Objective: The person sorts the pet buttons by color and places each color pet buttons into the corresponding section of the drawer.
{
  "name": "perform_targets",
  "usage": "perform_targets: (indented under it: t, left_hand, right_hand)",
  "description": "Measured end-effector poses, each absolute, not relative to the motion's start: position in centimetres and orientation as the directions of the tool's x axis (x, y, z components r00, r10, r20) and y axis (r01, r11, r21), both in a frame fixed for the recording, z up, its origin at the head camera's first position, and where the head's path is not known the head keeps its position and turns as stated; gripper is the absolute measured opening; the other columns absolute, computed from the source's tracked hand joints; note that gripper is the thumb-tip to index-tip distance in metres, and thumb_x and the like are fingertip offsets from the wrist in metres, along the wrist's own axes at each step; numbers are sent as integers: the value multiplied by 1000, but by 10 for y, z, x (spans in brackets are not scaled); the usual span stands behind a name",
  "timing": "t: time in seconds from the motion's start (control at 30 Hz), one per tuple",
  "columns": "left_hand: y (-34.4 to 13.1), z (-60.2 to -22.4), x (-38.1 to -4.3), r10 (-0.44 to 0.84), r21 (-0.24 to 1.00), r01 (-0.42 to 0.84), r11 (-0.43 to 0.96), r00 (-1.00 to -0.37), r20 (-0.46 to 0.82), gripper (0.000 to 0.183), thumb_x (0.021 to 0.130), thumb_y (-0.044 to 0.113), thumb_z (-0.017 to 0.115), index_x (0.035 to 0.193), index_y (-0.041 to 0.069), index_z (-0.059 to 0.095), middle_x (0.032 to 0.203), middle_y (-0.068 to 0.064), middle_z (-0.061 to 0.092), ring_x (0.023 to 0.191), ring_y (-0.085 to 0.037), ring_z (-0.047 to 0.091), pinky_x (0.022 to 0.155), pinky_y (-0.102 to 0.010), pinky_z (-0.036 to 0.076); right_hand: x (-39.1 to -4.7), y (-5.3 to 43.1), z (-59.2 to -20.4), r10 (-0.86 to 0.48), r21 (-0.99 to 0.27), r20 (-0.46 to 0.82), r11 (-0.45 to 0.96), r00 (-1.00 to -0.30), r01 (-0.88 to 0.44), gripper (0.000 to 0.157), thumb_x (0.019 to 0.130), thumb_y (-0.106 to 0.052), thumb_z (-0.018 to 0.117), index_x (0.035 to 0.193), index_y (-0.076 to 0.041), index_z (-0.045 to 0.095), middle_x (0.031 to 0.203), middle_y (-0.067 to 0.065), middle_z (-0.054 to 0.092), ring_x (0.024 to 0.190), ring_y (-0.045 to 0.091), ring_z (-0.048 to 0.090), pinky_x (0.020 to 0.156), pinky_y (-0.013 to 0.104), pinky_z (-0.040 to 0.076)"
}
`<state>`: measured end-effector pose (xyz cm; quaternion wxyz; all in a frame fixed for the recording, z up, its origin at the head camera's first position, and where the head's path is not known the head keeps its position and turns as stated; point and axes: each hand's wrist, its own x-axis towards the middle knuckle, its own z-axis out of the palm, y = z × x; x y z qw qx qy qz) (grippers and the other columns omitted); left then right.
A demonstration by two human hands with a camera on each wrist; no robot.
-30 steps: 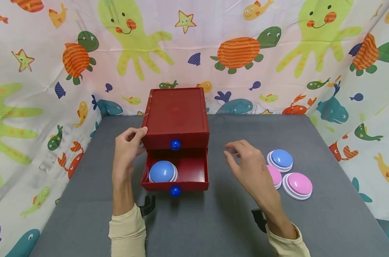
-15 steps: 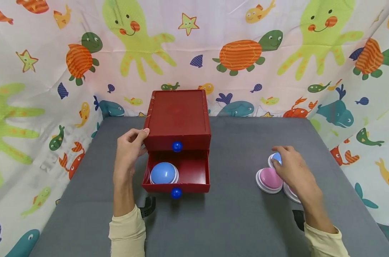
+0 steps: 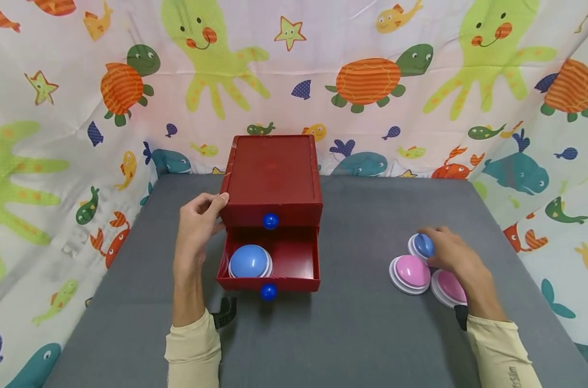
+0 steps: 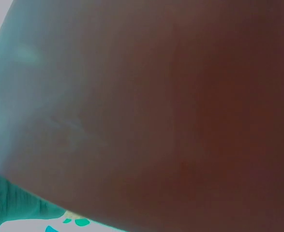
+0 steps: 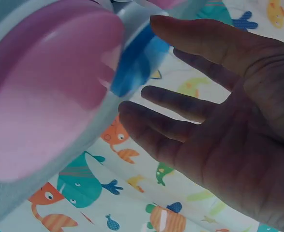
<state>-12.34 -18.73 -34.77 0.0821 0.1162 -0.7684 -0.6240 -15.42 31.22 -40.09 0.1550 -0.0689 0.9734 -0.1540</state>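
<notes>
the red drawer box (image 3: pixel 274 172), just left of centre in the head view, looks stiff and fairly light, liable to slide if pushed; its top front edge seems the surest hold. its lower drawer (image 3: pixel 296 258) juts out, with a blue button (image 3: pixel 250 261) inside at the left. at centre right, the loose blue button (image 3: pixel 423 246) should be light and rigid, its dome slick, so the white rim (image 3: pixel 412 245) makes the better hold; a left pink button (image 3: pixel 412 270) and a right pink button (image 3: pixel 450 286) sit near it.

the left hand (image 3: pixel 195 222) sets its thumb on the box's front left corner; its wrist view is mostly dim reddish blur, so i cannot tell whether the fingers pinch or merely rest. the right hand (image 3: pixel 456 256) spreads at the loose blue button, thumb and fingers parted, pinching nothing.
</notes>
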Motion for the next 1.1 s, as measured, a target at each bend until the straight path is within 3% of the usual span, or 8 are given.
perform_targets:
  t: [0.23, 0.5, 0.8, 1.1]
  left_hand:
    - [-187, -348, -122, -281, 979, -73, 192, -960, -16, 47, 101, 49, 64, 121, 7, 68, 133, -14, 63, 120, -30, 64, 98, -47, 60]
    - [-186, -348, -121, -293, 977, -77, 200, -956, -16, 50, 100, 50, 65, 123, 6, 67, 137, -14, 63, 122, -31, 64, 100, -48, 59]
    - [-185, -346, -123, -279, 977, -79, 196, -960, -22, 49, 101, 48, 64, 124, 5, 66, 135, -16, 62, 121, -32, 63, 100, -51, 59]
    - [-186, -345, -122, -286, 979, -77, 187, -958, -21, 48, 102, 47, 63, 122, 4, 67, 132, -15, 62, 118, -29, 63, 99, -50, 60]
  right_hand:
    - [-164, 312, -411, -160, -306, -355, 951, -921, -47, 75, 86, -1, 76, 153, -3, 43, 140, 39, 41, 127, 60, 43, 96, 78, 47]
    - [-171, 312, -415, -188, -305, -326, 948, -926, -85, 68, 86, 4, 74, 148, 2, 48, 133, 39, 48, 121, 54, 50, 99, 73, 48]
    - [-167, 315, -410, -112, -328, -315, 945, -943, -3, 72, 86, -6, 79, 150, 0, 46, 129, 38, 43, 114, 55, 48, 86, 69, 52]
    - [-159, 310, -387, -86, -363, -210, 932, -974, -4, 74, 85, -16, 81, 149, -1, 47, 129, 39, 38, 113, 60, 44, 79, 69, 55]
